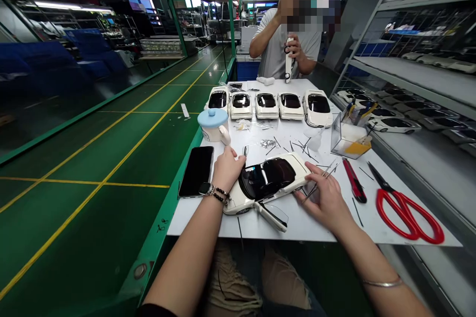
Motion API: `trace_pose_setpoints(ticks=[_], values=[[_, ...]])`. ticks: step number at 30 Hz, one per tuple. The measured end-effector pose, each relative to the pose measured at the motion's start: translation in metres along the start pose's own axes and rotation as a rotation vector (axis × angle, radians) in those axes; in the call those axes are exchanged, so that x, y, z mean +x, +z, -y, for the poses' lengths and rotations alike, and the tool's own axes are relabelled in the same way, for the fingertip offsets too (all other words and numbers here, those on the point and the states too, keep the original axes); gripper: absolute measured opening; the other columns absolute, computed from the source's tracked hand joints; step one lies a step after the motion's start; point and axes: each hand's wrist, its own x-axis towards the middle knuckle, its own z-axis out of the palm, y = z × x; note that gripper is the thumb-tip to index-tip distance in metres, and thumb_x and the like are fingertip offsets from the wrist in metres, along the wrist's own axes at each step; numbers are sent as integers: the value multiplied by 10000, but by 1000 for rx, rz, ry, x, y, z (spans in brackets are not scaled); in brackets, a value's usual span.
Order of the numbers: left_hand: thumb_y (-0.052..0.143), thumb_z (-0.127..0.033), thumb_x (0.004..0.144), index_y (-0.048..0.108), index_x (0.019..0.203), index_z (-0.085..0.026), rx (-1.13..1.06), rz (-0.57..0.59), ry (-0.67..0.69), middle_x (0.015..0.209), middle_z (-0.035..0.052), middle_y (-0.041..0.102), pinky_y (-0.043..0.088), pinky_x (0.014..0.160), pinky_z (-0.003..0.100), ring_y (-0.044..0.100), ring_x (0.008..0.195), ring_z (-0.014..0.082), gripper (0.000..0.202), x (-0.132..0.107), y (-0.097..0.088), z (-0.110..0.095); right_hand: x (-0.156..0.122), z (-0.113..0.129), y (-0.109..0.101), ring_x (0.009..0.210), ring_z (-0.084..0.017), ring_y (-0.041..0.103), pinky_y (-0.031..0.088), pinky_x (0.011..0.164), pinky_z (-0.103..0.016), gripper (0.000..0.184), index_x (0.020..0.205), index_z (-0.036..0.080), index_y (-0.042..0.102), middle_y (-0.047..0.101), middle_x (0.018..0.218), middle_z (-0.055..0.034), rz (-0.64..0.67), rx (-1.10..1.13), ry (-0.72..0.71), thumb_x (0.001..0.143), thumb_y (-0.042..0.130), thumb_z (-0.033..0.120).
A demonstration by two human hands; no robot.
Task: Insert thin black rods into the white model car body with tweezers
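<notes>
One door (274, 218) stands unclosed on the already glazed white model car (273, 176) on the tabletop (303, 228); my right hand (329, 199) has fingers pinching tweezers (323, 177); my left hand's (225, 171) grip I can't tell.

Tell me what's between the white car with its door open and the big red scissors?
The head view shows the right hand with tweezers, then a red cutter and thin black strips.

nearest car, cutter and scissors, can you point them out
Nearest car (273, 177): head view, on its dark top.
Cutter (354, 181): head view, on its body.
Scissors (401, 204): head view, on the red handles.
</notes>
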Motion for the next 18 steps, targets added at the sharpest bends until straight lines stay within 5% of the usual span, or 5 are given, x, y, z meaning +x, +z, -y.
trace_pose_setpoints(ticks=[4, 7, 10, 18], values=[[486, -377, 845, 471, 873, -208, -117, -23, 8, 668, 1, 600, 374, 563, 253, 609, 687, 202, 172, 0, -1, 14, -7, 9, -7, 1178, -313, 522, 376, 968, -544, 266, 1069, 194, 492, 523, 1322, -168, -139, 149, 54, 867, 568, 349], [462, -401, 875, 485, 838, -209, -200, -46, 55, 666, -17, 583, 383, 581, 235, 601, 681, 167, 196, -5, -3, 20, -17, 30, -20, 778, -213, 638, 472, 740, -394, 295, 1066, 184, 570, 676, 801, -67, -395, 484, 278, 952, 379, 378], [490, -395, 866, 499, 846, -210, -244, -81, 100, 656, -27, 569, 365, 589, 235, 580, 671, 159, 187, -10, -5, 20, -21, 52, -32, 465, -122, 449, 355, 491, -277, 429, 891, 182, 654, 537, 530, 0, -589, 734, 530, 959, 316, 438], [518, -372, 852, 498, 816, -215, -288, -126, 190, 617, -41, 539, 320, 577, 237, 536, 628, 148, 163, -13, -6, 18, 3, 80, -26, 564, -142, 564, 477, 563, -270, 341, 776, 164, 618, 635, 614, -49, -176, 873, 839, 765, 681, 499]])
